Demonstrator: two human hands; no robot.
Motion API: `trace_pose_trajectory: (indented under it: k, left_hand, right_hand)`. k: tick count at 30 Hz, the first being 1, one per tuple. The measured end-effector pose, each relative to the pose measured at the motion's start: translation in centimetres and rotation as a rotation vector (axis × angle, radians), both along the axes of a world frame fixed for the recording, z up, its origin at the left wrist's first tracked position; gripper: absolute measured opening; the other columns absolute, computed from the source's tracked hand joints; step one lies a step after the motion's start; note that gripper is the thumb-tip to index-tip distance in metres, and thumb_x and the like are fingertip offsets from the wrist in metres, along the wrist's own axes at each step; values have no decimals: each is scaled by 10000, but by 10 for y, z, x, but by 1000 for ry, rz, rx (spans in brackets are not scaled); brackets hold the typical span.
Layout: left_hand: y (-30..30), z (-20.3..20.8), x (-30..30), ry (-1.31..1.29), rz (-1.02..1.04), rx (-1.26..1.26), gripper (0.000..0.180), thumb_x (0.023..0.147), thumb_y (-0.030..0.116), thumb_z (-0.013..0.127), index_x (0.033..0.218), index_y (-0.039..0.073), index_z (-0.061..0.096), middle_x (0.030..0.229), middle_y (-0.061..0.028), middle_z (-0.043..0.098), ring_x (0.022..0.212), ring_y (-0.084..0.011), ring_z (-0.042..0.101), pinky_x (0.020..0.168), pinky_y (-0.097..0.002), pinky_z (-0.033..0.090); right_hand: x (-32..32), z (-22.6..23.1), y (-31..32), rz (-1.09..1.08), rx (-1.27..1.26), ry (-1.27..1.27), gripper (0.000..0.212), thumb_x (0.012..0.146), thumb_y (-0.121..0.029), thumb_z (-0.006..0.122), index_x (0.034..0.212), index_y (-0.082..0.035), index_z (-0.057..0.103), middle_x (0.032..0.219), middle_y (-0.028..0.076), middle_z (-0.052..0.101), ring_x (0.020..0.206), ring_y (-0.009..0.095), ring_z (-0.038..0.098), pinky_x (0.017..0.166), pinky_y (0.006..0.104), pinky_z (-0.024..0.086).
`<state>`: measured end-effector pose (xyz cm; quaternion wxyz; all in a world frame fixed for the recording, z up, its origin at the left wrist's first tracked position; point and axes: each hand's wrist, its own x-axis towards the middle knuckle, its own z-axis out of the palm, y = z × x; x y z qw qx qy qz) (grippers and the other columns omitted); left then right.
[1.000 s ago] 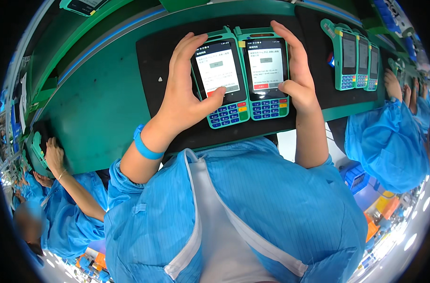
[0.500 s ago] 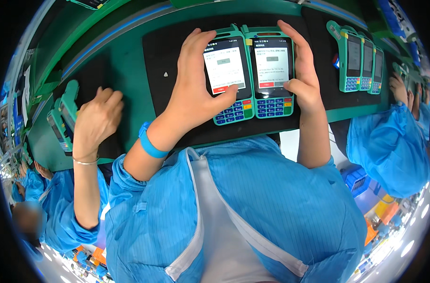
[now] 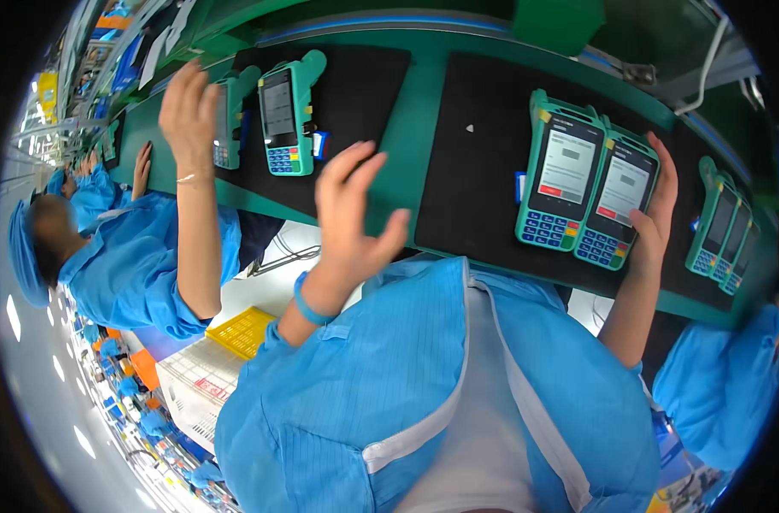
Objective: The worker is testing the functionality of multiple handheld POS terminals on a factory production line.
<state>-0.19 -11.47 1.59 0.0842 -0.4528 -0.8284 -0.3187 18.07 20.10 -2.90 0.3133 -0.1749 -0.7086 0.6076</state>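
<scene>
Two green payment terminals lie side by side on a black mat (image 3: 471,179), screens lit and blue keypads toward me. My right hand (image 3: 655,201) wraps the outer edge of the right terminal (image 3: 616,192), its thumb over the lower right of the screen. Nothing touches the left terminal (image 3: 562,171) from my left side. Off to the left, my left hand (image 3: 351,214), with a blue band at the wrist, hovers in the air, empty, fingers spread. It is nearest to another green terminal (image 3: 280,120) on the neighbouring mat.
A co-worker's hand (image 3: 188,120) is raised in front of a terminal (image 3: 227,124) at the left. Several more terminals (image 3: 721,227) stand in a row at the right, near another blue sleeve (image 3: 719,385). A yellow basket (image 3: 242,332) sits below the bench edge.
My left hand has let go of the left terminal and swung left, opening. My right hand stays on the right terminal. The view has turned left, bringing in more of the neighbouring mat.
</scene>
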Motion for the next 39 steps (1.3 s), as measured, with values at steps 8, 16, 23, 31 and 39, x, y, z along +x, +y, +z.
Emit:
trace_pose_trajectory:
  k: [8, 16, 23, 31, 39]
  left_hand:
    - [-150, -27, -194, 207, 509, 7, 267, 959, 130, 493, 1156, 1, 619, 1168, -165, 618, 1082, -287, 596, 931, -349, 455]
    - [-203, -45, -383, -787, 941, 8, 253, 886, 268, 564, 1033, 94, 675, 853, -1, 629, 721, -128, 570, 611, -288, 428]
    - [-201, -60, -355, -863, 649, -107, 296, 898, 295, 570, 1026, 46, 665, 792, -21, 624, 605, -115, 524, 534, -273, 406]
    - [-203, -74, -320, -514, 581, -169, 319, 941, 237, 554, 1070, -37, 654, 903, -95, 681, 758, -146, 602, 665, -282, 468]
    - [-29, -1, -98, -219, 232, 451, 333, 924, 114, 547, 1227, -6, 613, 1214, -142, 635, 1108, -219, 597, 977, -334, 437]
  right_hand:
    - [-2, -8, 9, -48, 66, -18, 943, 798, -594, 615, 1463, 4, 316, 1488, 205, 367, 1364, 289, 378, 1136, 398, 271]
    - [-4, -3, 5, -101, 24, -42, 808, 853, -560, 533, 1422, -3, 394, 1445, 192, 429, 1358, 287, 383, 1133, 384, 255]
    - [-5, 3, 4, -86, -27, -53, 774, 839, -488, 566, 1431, -25, 381, 1455, 167, 419, 1347, 265, 388, 1121, 362, 265]
    - [8, 7, 10, 80, 113, -56, 964, 569, -195, 557, 1470, -15, 265, 1512, 218, 306, 1436, 326, 249, 1175, 395, 164]
    - [4, 0, 6, 53, 92, 17, 961, 561, -123, 537, 1476, -23, 260, 1518, 205, 304, 1436, 325, 251, 1172, 399, 179]
